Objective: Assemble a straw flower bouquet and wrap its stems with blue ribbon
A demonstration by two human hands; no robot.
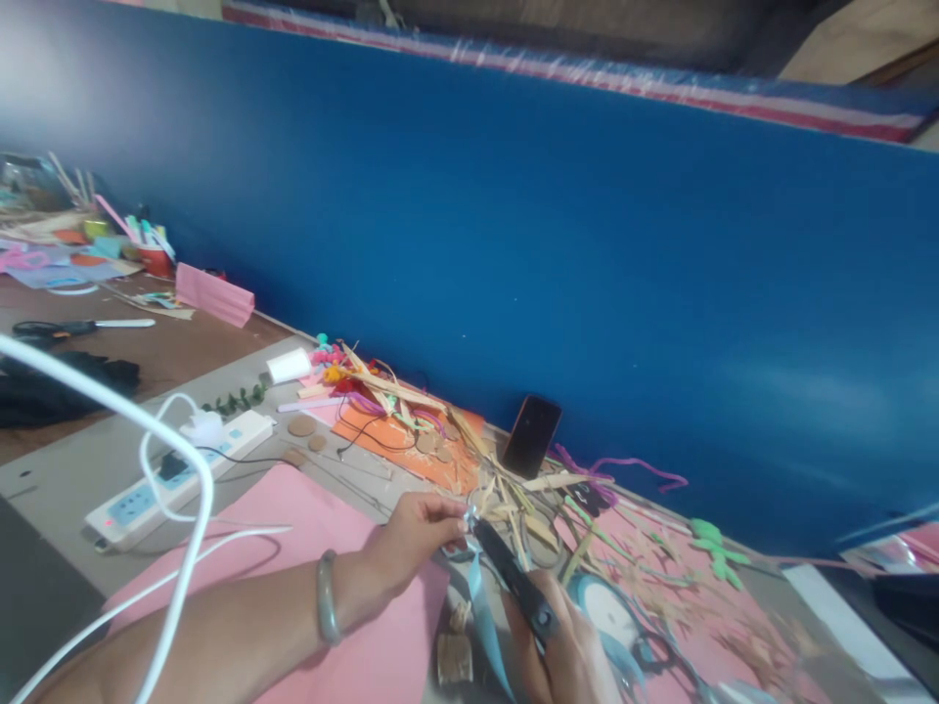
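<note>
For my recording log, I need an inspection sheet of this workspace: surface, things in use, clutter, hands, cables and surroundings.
Surface: grey table, with a pink sheet under the left forearm.
Things in use: black tool; light-blue ribbon hanging near its tip.
Clutter: pale strips strewn partly over an orange sheet; phone propped against the blue partition.
Hands: right hand grips the tool; left hand has its fingertips at the tip, whatever they pinch too small to tell.
Cables: white cable curves across the left foreground; black cable at the power strip.
Surroundings: partition behind; brown surface at left, bearing a red pot of pens.
</note>
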